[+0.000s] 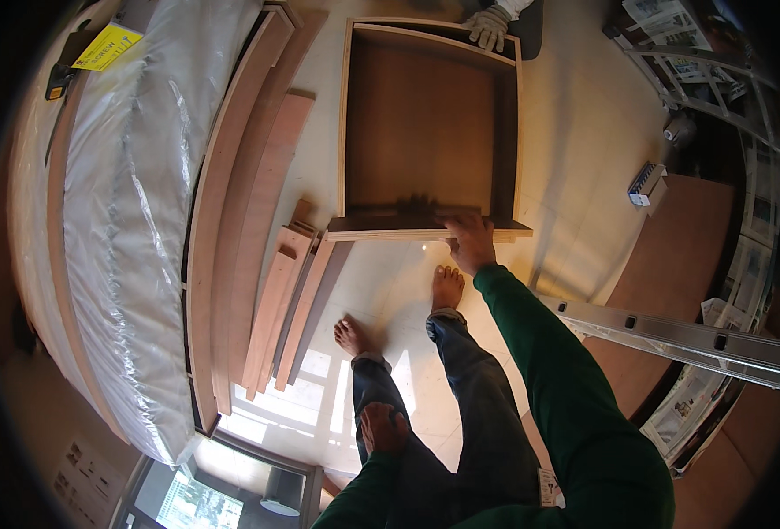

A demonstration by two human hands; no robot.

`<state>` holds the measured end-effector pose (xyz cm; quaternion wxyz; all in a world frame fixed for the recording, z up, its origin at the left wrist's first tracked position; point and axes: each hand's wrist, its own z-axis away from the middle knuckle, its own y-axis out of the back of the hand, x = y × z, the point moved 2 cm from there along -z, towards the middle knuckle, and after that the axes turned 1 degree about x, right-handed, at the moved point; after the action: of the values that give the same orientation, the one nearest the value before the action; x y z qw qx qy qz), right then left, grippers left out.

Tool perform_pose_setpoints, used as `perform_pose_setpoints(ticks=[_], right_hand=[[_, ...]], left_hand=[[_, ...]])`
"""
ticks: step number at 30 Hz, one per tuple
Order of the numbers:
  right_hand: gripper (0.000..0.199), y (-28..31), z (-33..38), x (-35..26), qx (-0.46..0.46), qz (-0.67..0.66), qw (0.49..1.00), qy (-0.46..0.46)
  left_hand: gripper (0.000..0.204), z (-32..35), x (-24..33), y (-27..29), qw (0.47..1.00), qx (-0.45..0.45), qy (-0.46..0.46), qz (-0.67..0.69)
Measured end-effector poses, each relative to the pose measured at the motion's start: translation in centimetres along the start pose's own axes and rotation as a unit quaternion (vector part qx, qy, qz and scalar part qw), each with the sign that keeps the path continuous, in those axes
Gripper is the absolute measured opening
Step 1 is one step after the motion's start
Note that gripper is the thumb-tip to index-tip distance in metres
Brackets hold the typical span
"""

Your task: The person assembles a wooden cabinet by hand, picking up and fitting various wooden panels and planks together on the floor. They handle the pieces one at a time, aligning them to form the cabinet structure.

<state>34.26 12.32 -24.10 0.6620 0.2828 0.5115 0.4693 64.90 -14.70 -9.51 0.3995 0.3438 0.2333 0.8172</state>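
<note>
Clock directions here are from the middle of the box, with 12 straight ahead of the wearer. The shallow wooden drawer box (345,123) is at 12 o'clock from the body, out in front of the feet. The right hand (472,242) is at about half past 5, fingers hooked over the top edge of the near panel (390,234) and thumb apparently outside, so it's closed around that board. Decent spot, but I'd slide it to 6, since off-centre pressure can rack a box like this.

The left hand (381,429) just lies on the left thigh, fingers relaxed, nothing in it that I can see. I'd put it on the near panel at about 7 so both ends get even pressure.

At 1 o'clock a co-worker's gloved hand (489,28) is on the far board (425,40), which looks a bit slanted beside a dark gap. Could be lens bend, so check it's square and agree a count before either of you pushes or shifts anything.

Watch your toes too: the bare right foot (448,286) is right by the panel at 6. Loose planks (267,309) at 7 look close enough to snag a corner.
</note>
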Motion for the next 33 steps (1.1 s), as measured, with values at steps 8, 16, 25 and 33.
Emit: perform_pose_setpoints(ticks=[8, 16, 25, 33], right_hand=[[0.043, 0.8, 1.4, -1.2, -0.013, -0.105, 0.977, -0.185], [0.056, -4.4, -1.8, -1.5, -0.055, -0.195, 0.923, -0.327], [0.064, -8.9, -2.4, -2.4, -0.007, -0.5, 0.729, -0.467], [0.07, -7.7, 1.3, -7.6, -0.018, -0.499, 0.699, -0.512]], left_hand=[[0.028, 0.1, -0.6, 1.3, 1.0, -0.012, 0.026, 0.009], [0.028, 1.3, -2.7, 1.2, 0.998, 0.007, 0.029, 0.047], [0.03, 0.6, -3.2, 2.1, 0.991, -0.049, 0.104, 0.071], [0.033, 2.4, -3.4, 2.0, 0.985, -0.09, 0.14, 0.055]])
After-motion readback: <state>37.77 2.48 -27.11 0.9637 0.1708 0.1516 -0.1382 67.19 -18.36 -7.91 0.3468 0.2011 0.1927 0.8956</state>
